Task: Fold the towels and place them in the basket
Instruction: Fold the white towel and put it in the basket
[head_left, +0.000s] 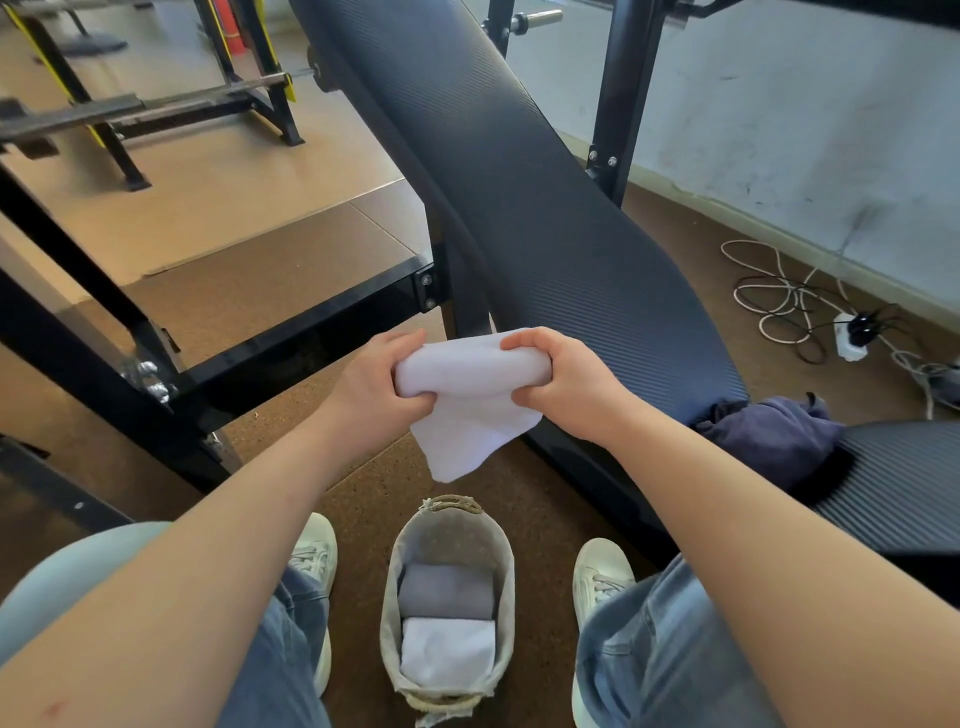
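Left hand (376, 387) grips one end of the white towel (470, 410), right hand (563, 387) clutches the other, above the floor. Below, the lined basket (390, 603) holds a grey towel (447, 590) and another white one (447, 649). Far right, a navy cloth (769, 436), possibly a towel, on the bench edge.

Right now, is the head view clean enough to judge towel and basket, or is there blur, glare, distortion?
Head view: wide-angle distortion bows the bench toward the edges; head view: the white towel, held by the left hand and right hand, is bright, its texture partly washed out; head view: the basket and the folded towels inside are shaded yet sharp.
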